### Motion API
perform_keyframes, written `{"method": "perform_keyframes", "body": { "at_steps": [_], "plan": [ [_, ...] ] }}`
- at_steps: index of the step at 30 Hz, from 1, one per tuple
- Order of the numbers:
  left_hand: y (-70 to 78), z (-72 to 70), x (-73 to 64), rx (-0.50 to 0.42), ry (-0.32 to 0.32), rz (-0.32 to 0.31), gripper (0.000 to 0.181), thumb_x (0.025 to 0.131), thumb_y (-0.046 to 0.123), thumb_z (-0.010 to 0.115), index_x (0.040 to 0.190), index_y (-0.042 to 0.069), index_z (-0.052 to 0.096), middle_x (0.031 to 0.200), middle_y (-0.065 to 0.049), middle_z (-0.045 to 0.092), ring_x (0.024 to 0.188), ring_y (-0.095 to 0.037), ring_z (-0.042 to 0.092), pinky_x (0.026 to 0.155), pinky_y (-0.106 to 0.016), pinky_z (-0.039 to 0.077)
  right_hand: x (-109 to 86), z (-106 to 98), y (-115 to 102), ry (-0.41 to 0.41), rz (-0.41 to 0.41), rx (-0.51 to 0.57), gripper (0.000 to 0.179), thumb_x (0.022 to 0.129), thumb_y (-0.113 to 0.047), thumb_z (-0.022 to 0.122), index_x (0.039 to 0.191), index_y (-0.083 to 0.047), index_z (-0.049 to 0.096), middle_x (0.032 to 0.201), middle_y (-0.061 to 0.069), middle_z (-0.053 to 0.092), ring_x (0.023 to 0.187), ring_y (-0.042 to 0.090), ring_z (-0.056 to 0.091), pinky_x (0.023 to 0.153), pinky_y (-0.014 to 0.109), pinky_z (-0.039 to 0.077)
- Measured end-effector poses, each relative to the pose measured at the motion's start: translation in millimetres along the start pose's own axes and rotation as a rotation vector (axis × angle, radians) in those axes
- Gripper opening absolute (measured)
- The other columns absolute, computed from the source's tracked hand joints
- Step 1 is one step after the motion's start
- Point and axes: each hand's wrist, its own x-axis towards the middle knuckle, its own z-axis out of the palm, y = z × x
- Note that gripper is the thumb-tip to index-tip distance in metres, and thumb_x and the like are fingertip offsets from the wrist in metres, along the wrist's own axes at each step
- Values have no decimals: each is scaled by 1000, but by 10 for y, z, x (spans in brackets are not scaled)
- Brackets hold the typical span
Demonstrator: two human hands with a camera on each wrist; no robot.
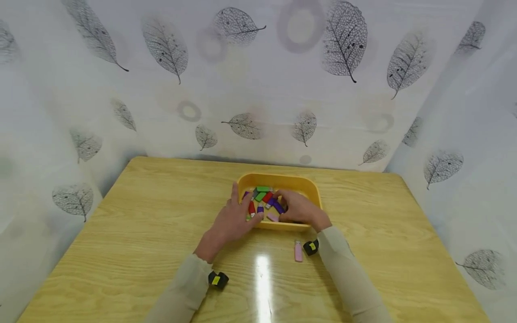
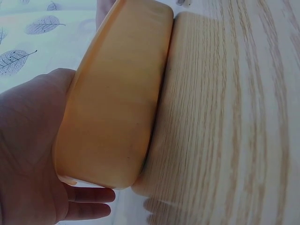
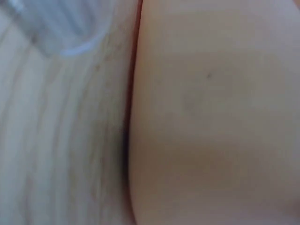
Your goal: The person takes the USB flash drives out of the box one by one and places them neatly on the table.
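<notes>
A yellow tray [image 1: 282,227] holds several USB flash drives in red, green, purple and pink. My left hand [image 1: 232,222] rests at the tray's left end, fingers extended, with the thumb over the front rim. In the left wrist view, the left hand [image 2: 33,150] lies around the tray's corner. My right hand [image 1: 300,208] reaches into the tray from the right. Its thumb and index finger are apart near a purple flash drive [image 1: 278,207] and a pink flash drive [image 1: 272,217]; its other fingers are hidden. The right wrist view shows mostly the blurred tray wall [image 3: 211,117].
Another pink flash drive [image 1: 298,252] lies on the wooden table [image 1: 141,233] in front of the tray, beside the right wrist's black camera [image 1: 311,247]. A leaf-patterned white curtain [image 1: 262,89] hangs behind the table and along both sides.
</notes>
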Motion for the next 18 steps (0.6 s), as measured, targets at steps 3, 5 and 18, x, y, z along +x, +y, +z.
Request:
{"method": "perform_keyframes", "body": {
  "at_steps": [3,5,18],
  "plan": [
    [-16,-11,-22,16,-4,2,80,97,61,46,157,11,29,163,-26,-7,132,-52,42,100,-59,44,12,10,-25,-1,2,2,55,77,-22,82,127,-15,58,106,3,64,89,18,58,79,36,53],
    [-6,-16,-16,29,-5,5,80,97,61,45,157,11,28,163,-27,-7,132,-51,42,101,-59,44,5,0,-28,6,4,1,50,78,-22,81,123,-16,60,102,2,64,86,18,58,76,35,53],
    [0,-18,-14,30,-1,-3,80,96,61,47,156,11,30,163,-25,-9,132,-50,42,102,-59,43,-10,-6,-20,14,-42,40,37,80,-17,76,113,-11,61,104,3,65,90,18,58,81,36,52]
  ]
}}
